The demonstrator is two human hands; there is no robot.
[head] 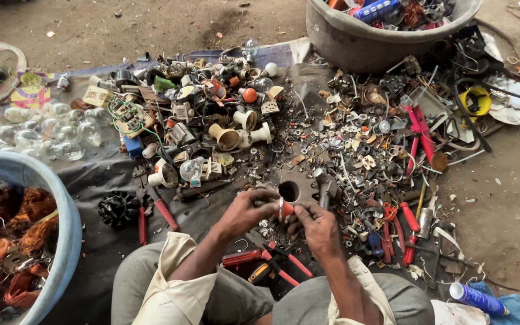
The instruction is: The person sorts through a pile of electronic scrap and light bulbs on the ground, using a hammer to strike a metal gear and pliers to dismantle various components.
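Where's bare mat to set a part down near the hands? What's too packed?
Bare dark mat lies between the blue tub, the black fan wheel and the clear bulbs. The dirt floor right of the red pliers is mostly open. Crowded: the scrap heap ahead of both hands, which hold a small orange part.

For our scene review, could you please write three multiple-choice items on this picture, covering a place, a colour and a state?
1. Where is the blue tub?
A. At the person's left
B. Behind the grey tub
C. On the person's lap

2. What colour is the small part held between both hands?
A. Green
B. Orange-red
C. Black

3. How is the left hand?
A. Flat on the ground
B. Closed on pliers
C. Gripping the small part together with the right hand

Answers: 1 A, it fills the lower left corner. 2 B, its body shows orange-red. 3 C, both hands' fingers meet on it.
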